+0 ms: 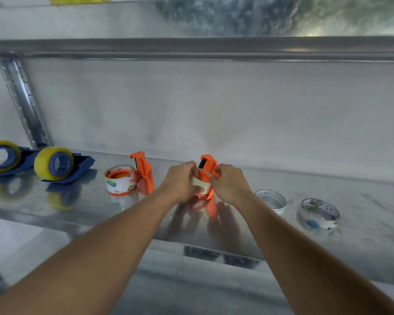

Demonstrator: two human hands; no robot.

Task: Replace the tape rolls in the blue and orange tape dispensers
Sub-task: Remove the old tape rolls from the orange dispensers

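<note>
Near the shelf's (pixel 362 251) front edge, the left hand (pixel 182 181) gripped the tape roll (pixel 201 186) and the right hand (pixel 230 183) pinched the orange dispenser (pixel 208 169) standing mid-shelf. The roll probably wanted pressing squarely onto its hub, body steadied. Farther left stood another orange dispenser (pixel 143 172) and two loaded blue dispensers (pixel 64 164).

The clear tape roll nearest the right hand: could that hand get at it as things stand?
Probably yes. The clear tape roll lies on the open shelf just right of the right hand, nothing between them, but that hand must first release the orange dispenser.
</note>
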